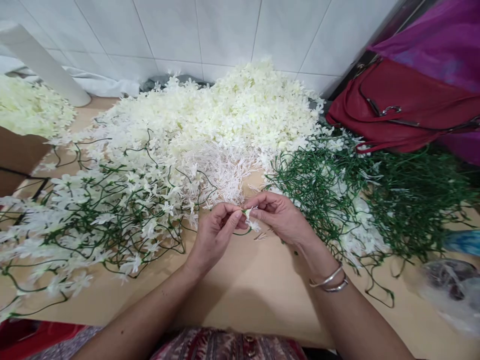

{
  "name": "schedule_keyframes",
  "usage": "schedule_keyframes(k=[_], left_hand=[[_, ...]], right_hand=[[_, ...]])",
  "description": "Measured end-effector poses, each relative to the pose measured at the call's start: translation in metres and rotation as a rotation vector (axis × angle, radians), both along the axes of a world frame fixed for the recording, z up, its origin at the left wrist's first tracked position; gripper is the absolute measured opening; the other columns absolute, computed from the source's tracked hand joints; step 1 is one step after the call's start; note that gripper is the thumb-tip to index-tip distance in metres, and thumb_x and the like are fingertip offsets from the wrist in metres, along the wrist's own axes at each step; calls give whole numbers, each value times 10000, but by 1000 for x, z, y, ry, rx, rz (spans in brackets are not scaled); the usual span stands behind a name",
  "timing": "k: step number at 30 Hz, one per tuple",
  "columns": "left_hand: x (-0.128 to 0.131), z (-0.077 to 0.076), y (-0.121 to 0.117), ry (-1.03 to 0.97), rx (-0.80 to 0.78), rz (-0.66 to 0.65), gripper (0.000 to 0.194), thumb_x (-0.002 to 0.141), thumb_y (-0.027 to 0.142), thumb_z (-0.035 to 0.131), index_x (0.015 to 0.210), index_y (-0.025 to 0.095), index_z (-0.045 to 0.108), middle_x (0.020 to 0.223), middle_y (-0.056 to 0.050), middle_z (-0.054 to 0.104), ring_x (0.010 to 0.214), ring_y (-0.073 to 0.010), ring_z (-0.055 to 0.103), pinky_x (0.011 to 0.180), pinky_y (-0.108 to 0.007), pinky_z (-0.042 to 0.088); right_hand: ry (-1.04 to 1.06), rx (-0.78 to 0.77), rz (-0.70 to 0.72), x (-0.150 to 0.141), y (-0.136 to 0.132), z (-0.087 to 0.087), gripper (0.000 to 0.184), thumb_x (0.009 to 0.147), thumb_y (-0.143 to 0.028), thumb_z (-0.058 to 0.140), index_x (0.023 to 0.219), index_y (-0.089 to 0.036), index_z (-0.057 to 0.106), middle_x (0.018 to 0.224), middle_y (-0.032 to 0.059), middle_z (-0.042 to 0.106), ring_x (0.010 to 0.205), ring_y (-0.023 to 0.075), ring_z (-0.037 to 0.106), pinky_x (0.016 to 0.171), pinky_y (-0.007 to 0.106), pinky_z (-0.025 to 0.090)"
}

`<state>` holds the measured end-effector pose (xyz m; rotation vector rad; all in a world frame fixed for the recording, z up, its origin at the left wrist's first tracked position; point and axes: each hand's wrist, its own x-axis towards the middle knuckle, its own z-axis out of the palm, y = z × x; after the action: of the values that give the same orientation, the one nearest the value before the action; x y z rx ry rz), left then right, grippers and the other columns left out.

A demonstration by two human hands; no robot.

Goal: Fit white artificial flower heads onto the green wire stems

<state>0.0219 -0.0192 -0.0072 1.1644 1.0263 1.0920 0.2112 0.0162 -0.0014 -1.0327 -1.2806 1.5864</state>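
Between my two hands, above the near part of the tabletop, is a small white artificial flower (254,223) on a thin green stem. My left hand (219,225) pinches the green stem between thumb and forefinger. Meeting it from the other side, my right hand (279,215) pinches at the white blossom, its fingertips almost touching the left ones. A few thin white stamen sticks (261,235) lie on the table just under the right hand. Behind the hands spreads a heap of white stamens (221,172), with cream-white petals (240,107) piled beyond.
Flowers on green stems (108,210) cover the table's left side. Tangled bare green stems (408,195) lie at the right. A red handbag (408,105) stands at the back right, near a clear plastic bag (450,290). A white roll (48,65) leans at the back left by a tiled wall.
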Motion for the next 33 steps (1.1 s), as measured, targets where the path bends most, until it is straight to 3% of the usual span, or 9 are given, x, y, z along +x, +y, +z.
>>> schedule_keyframes(k=[13,33], left_hand=[[1,-2,-2,97,47,22,180,1011,330,616,940,169,656,799,-12,714,756,-128,724,749,-239,598],[-2,-7,-1,213,121,-15,171,1006,317,606,919,181,665,788,-31,742,771,-159,716,784,-291,588]], right_hand=[[-85,63,-25,-4,-1,0,279,785,-444,859,833,-194,745,808,29,736,769,166,666,762,307,553],[-60,40,93,0,2,0,246,823,-429,833,845,-203,737,904,37,733,871,173,678,855,340,535]])
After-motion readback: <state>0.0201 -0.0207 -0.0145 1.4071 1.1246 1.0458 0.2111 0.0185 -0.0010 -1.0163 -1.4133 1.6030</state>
